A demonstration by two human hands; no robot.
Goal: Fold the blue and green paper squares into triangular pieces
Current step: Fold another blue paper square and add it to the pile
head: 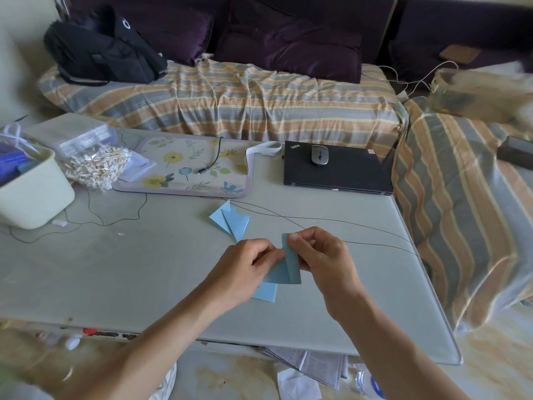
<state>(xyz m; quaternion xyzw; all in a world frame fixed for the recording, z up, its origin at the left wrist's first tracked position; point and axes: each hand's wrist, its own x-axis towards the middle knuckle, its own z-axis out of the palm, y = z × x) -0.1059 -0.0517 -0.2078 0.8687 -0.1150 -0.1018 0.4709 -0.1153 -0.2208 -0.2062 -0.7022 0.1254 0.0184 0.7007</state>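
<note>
A partly folded blue paper [285, 269] is held just above the grey table [129, 269] near its front middle. My left hand [248, 267] pinches its left side and my right hand [320, 255] pinches its top edge, with one flap standing up between my fingers. A lighter blue paper [266, 293] lies flat under it, partly hidden by my left hand. Farther back lie folded blue triangular pieces [230, 220], overlapping. No green paper shows.
A closed black laptop [337, 174] with a mouse [319, 155] on it sits at the back right. A floral mat [187, 168] with a cable, a bag of cotton swabs [95, 166] and a cream bin [31, 192] fill the back left. Thin wires cross the table.
</note>
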